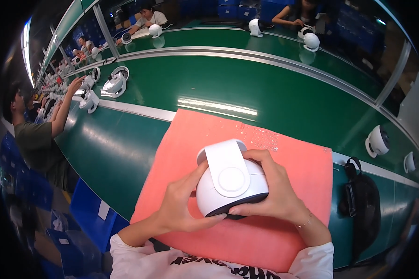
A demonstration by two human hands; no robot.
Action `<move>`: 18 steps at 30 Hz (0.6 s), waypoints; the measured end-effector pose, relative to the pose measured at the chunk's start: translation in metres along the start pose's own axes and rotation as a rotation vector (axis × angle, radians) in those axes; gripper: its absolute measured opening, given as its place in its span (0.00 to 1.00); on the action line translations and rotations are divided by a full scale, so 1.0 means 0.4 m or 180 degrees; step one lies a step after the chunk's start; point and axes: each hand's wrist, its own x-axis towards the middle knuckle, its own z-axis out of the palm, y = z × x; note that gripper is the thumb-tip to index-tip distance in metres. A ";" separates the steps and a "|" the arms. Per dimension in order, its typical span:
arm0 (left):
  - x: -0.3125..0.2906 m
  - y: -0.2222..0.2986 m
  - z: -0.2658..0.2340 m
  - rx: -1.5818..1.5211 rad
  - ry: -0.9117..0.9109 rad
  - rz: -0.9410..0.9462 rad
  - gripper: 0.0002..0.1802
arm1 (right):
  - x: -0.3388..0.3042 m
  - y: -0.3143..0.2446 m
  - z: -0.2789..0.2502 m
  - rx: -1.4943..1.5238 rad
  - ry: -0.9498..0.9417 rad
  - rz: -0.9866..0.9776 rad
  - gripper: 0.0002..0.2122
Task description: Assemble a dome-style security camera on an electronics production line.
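Observation:
A round white camera-like device (230, 179) with a white arm bracket and a dark lower band rests on a pink foam mat (288, 232). My left hand (181, 204) cups its left side, thumb and fingers against the shell. My right hand (274, 190) wraps its right side, fingertips under the dark band. Both hands hold it just above the mat.
The mat lies on a green conveyor bench (125, 149) with metal rails. A black strap bag (361, 204) sits right of the mat. More white devices (378, 141) stand along the line (115, 83). A person in a dark shirt (35, 139) works at left; others sit opposite.

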 end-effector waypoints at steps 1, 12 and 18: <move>0.010 0.008 -0.002 0.0006 -0.0026 0.0036 0.50 | 0.000 0.008 -0.001 0.0114 0.0190 -0.0212 0.37; 0.126 -0.079 -0.018 -0.2023 -0.0005 -0.0094 0.51 | 0.007 0.048 -0.039 0.0712 0.0361 -0.0211 0.44; 0.229 -0.116 0.122 -0.3471 0.1213 -0.0759 0.44 | 0.002 0.060 0.000 0.0092 0.1220 0.0040 0.47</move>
